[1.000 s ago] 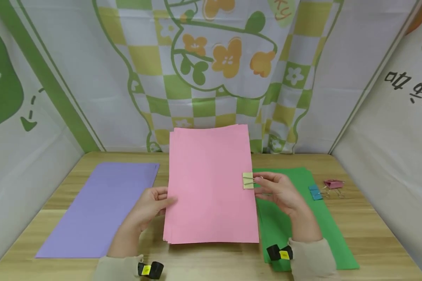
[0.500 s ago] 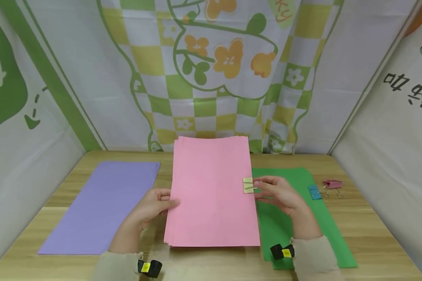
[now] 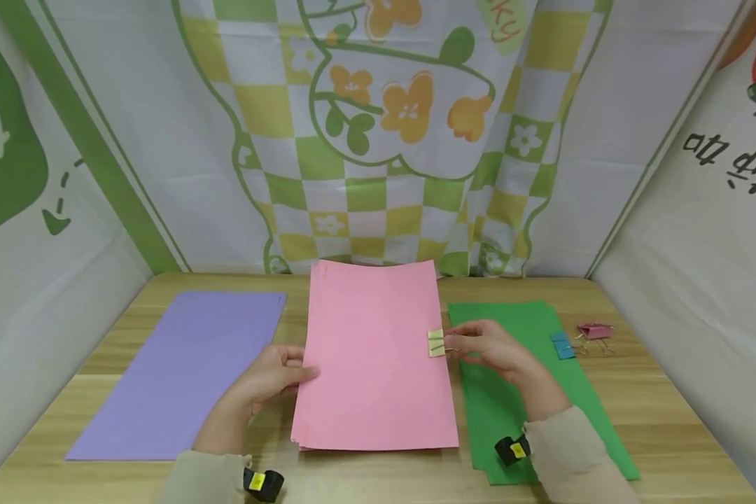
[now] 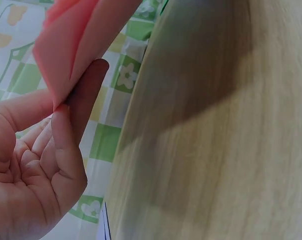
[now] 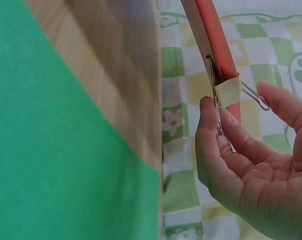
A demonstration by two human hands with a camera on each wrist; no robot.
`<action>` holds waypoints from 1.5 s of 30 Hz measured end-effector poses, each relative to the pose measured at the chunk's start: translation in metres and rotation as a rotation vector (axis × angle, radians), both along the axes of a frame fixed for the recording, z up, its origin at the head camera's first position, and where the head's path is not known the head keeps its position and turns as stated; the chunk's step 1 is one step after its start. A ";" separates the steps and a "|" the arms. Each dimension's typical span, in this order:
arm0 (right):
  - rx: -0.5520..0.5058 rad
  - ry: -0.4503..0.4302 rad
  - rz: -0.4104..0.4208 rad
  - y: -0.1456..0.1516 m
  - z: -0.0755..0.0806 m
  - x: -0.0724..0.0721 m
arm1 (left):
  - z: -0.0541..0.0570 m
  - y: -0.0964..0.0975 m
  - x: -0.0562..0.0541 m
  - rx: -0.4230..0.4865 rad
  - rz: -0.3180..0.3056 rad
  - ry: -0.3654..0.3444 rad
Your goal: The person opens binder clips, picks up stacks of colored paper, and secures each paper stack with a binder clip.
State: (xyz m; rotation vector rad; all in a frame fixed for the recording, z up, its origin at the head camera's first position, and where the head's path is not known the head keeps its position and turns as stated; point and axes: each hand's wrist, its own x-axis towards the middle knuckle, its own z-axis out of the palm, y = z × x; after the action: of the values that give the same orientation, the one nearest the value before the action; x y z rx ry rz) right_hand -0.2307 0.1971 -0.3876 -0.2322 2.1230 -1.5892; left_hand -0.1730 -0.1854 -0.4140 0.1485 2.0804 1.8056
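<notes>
A stack of pink paper (image 3: 374, 364) is held up over the middle of the table, leaning back. My left hand (image 3: 267, 378) pinches its left edge, thumb in front and fingers behind. In the left wrist view the sheets (image 4: 66, 55) fan slightly apart above the fingertips. A pale yellow binder clip (image 3: 436, 344) bites the stack's right edge. My right hand (image 3: 494, 350) pinches this clip by its wire handles: in the right wrist view the thumb is at one handle and the fingers are at the other, with the clip body (image 5: 229, 91) around the paper edge.
Purple paper (image 3: 176, 378) lies flat on the wooden table (image 3: 655, 420) at the left. Green paper (image 3: 542, 413) lies at the right, with a blue binder clip (image 3: 563, 346) on its right edge. Beside it sits a pink binder clip (image 3: 595, 331). A patterned curtain (image 3: 365, 196) hangs behind.
Both hands have lowered the pink stack, and its top edge has dropped in the head view. The yellow clip, still on the right edge, came down with it.
</notes>
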 end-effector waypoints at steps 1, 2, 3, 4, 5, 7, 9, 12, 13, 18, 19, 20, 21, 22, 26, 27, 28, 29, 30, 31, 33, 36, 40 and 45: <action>0.004 -0.004 0.002 -0.001 -0.002 -0.001 | -0.001 0.000 0.000 -0.007 0.002 -0.004; 0.010 -0.006 0.005 -0.001 -0.003 -0.001 | -0.002 0.001 -0.001 -0.017 0.008 -0.011; 0.016 -0.008 0.008 -0.002 -0.005 -0.002 | -0.002 0.001 -0.001 -0.027 0.012 -0.014; 0.022 -0.009 0.014 -0.003 -0.007 -0.003 | -0.003 0.002 -0.001 -0.039 0.017 -0.016; 0.026 -0.008 0.019 -0.003 -0.008 -0.003 | -0.004 0.002 -0.001 -0.052 0.024 -0.019; 0.032 -0.014 0.027 -0.004 -0.012 -0.004 | -0.006 0.003 -0.001 -0.073 0.035 -0.023; 0.041 -0.018 0.039 -0.005 -0.014 -0.005 | -0.008 0.005 -0.001 -0.087 0.039 -0.021; 0.058 -0.027 0.039 -0.006 -0.017 -0.006 | -0.011 0.007 -0.002 -0.104 0.050 -0.017; 0.069 -0.026 0.038 -0.006 -0.017 -0.006 | -0.012 0.008 -0.002 -0.111 0.051 -0.015; 0.133 -0.036 0.028 -0.008 -0.018 -0.010 | -0.014 0.011 -0.006 -0.154 0.078 -0.031; 0.145 -0.038 0.029 -0.008 -0.018 -0.010 | -0.014 0.011 -0.007 -0.162 0.083 -0.035; 0.157 -0.038 0.030 -0.009 -0.017 -0.011 | -0.014 0.011 -0.008 -0.168 0.085 -0.039; 0.165 -0.040 0.028 -0.009 -0.017 -0.011 | -0.014 0.011 -0.009 -0.172 0.085 -0.041; 0.172 -0.040 0.026 -0.010 -0.017 -0.012 | -0.013 0.011 -0.010 -0.173 0.082 -0.043; 0.190 -0.029 0.022 -0.011 -0.018 -0.013 | -0.013 0.011 -0.012 -0.170 0.078 -0.063; 0.191 -0.026 0.023 -0.012 -0.018 -0.014 | -0.013 0.011 -0.013 -0.166 0.082 -0.073; 0.196 -0.018 0.029 -0.012 -0.018 -0.014 | -0.014 0.011 -0.013 -0.161 0.087 -0.086; 0.202 -0.012 0.034 -0.012 -0.018 -0.014 | -0.014 0.011 -0.013 -0.155 0.093 -0.098; 0.210 -0.002 0.042 -0.013 -0.018 -0.014 | -0.014 0.011 -0.014 -0.145 0.099 -0.112; 0.218 0.008 0.051 -0.013 -0.018 -0.014 | -0.014 0.011 -0.014 -0.136 0.108 -0.124; 0.247 0.035 0.065 -0.013 -0.016 -0.014 | -0.014 0.010 -0.015 -0.118 0.129 -0.148; 0.286 0.069 0.079 -0.014 -0.013 -0.013 | -0.014 0.009 -0.016 -0.103 0.145 -0.166; 0.304 0.097 0.077 -0.015 -0.014 -0.013 | -0.013 0.009 -0.015 -0.112 0.147 -0.183; 0.324 0.123 0.069 -0.016 -0.017 -0.013 | -0.013 0.006 -0.013 -0.124 0.141 -0.202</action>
State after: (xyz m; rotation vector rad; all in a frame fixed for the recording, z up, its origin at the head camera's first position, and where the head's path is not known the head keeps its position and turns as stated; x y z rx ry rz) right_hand -0.2434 0.1816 -0.4048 -0.2968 2.4002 -1.1971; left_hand -0.1859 -0.1796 -0.4273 -0.2107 2.0943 1.6845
